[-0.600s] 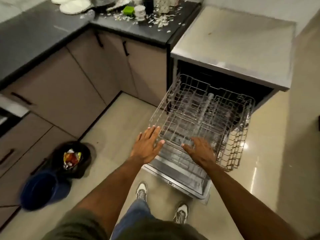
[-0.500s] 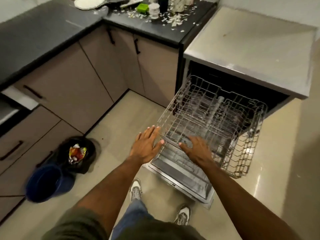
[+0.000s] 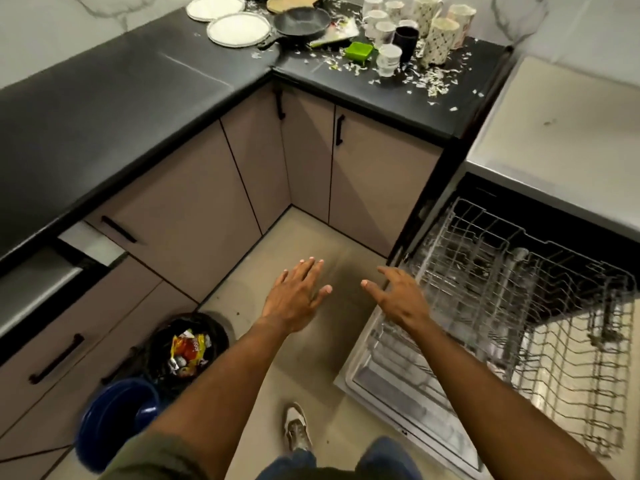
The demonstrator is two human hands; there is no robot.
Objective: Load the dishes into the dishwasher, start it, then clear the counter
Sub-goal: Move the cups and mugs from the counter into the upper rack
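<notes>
Beside wire-grid rack point(image 3: 519, 306), left hand point(image 3: 294, 299), right hand point(image 3: 398, 299), fingers splayed

both hands point(image 3: 296, 299) point(image 3: 398, 299) spread, rack point(image 3: 519, 306) out

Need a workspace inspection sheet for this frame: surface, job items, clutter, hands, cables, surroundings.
Surface: black countertop, L-shaped, bare on its left run.
Job's things: two white plates, frying pan, patterned mugs, black cup and green container, all on the counter; dishwasher door down, wire rack pulled out, no dishes seen in it.
Clutter: pale scraps strewn around the mugs.
Hands: left hand and right hand open, fingers spread, holding nothing.
Cables: nothing seen.
Surroundings: lined bin with wrappers and blue tub on the floor; beige cabinets.
</notes>
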